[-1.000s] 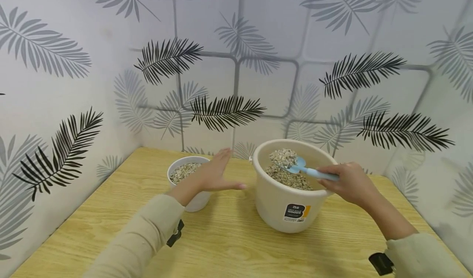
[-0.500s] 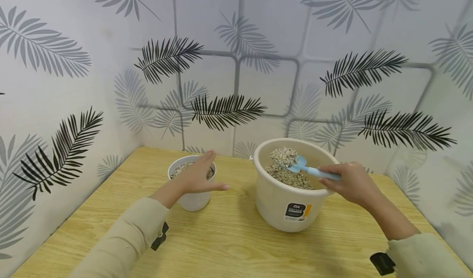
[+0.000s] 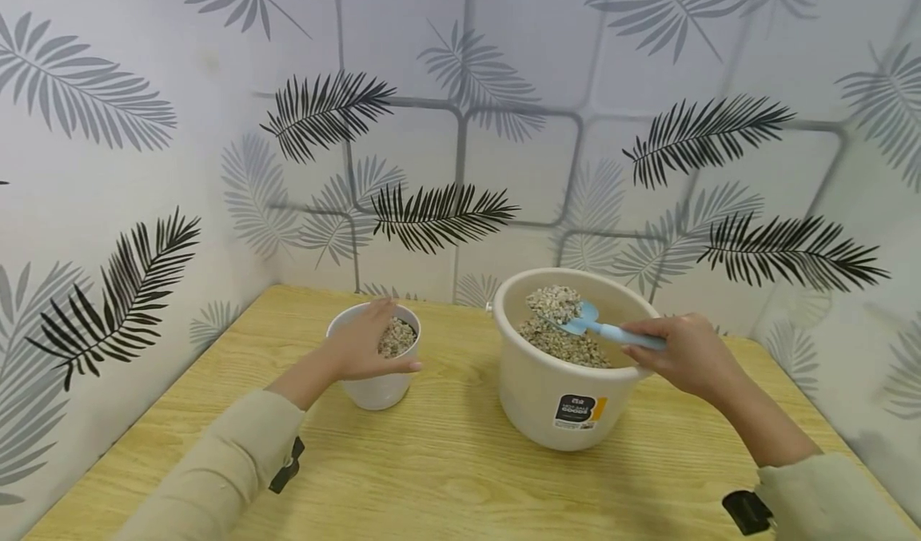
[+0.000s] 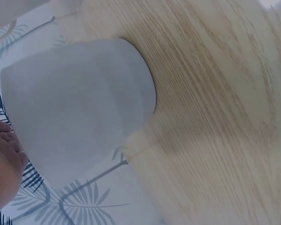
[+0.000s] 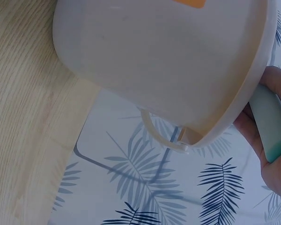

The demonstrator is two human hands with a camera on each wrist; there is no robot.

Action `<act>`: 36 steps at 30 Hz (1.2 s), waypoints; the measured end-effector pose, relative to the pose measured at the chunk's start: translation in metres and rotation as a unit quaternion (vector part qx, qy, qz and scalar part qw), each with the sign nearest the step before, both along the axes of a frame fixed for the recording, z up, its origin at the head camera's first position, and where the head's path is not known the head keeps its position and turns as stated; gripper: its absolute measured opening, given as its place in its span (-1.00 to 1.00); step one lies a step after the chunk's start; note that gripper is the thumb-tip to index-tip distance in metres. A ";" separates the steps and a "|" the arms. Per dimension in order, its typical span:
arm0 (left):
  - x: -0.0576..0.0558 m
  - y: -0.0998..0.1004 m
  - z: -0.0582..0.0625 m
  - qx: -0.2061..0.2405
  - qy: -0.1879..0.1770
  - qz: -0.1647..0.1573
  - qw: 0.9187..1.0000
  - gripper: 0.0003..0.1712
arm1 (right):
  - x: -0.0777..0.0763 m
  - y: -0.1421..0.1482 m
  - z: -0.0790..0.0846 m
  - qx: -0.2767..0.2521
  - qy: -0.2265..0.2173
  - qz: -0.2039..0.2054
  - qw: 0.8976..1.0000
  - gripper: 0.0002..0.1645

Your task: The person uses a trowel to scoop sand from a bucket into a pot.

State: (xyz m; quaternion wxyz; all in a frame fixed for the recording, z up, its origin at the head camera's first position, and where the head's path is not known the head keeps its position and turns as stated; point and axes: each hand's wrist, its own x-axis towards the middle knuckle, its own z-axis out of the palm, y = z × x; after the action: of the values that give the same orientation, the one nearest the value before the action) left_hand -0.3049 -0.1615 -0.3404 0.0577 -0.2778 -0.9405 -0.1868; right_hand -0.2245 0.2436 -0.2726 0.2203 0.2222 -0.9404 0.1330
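My right hand grips the handle of a light blue toy shovel over the rim of a large cream bucket. A heap of pale gravel lies on the shovel's blade, above more gravel inside the bucket. My left hand is over the near left side of a small white pot, fingers extended and thumb spread. Gravel fills that pot nearly to the top. In the left wrist view, the hand appears beside the pot's rim; whether it touches is unclear.
Both containers stand on a light wood table, with a gap between them. Leaf-patterned walls rise behind and at the left of it. The bucket has a pale side handle and a label.
My left hand has moved left, from between the containers to over the small pot. The right hand and its loaded shovel have stayed almost still above the bucket.
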 end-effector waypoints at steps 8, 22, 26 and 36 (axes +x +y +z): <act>-0.001 -0.019 -0.005 0.005 0.026 0.023 0.999 0.25 | 0.001 -0.001 0.001 -0.005 -0.003 0.000 1.000 -0.71; 0.001 -0.044 -0.013 0.010 0.002 0.065 0.998 0.20 | 0.003 0.000 0.002 0.000 -0.006 -0.016 1.000 -0.70; 0.003 -0.048 -0.016 0.007 -0.003 0.072 0.997 0.23 | 0.003 0.000 0.003 0.002 -0.002 -0.013 1.000 -0.70; 0.003 -0.053 -0.019 -0.002 -0.011 0.071 0.997 0.29 | 0.003 -0.003 0.003 0.005 -0.002 -0.011 1.000 -0.70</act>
State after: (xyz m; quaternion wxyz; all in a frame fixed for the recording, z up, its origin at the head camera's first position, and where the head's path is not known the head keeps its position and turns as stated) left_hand -0.3015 -0.2143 -0.3593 0.0597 -0.2080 -0.9590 -0.1831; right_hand -0.2215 0.2407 -0.2694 0.2186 0.2129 -0.9439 0.1263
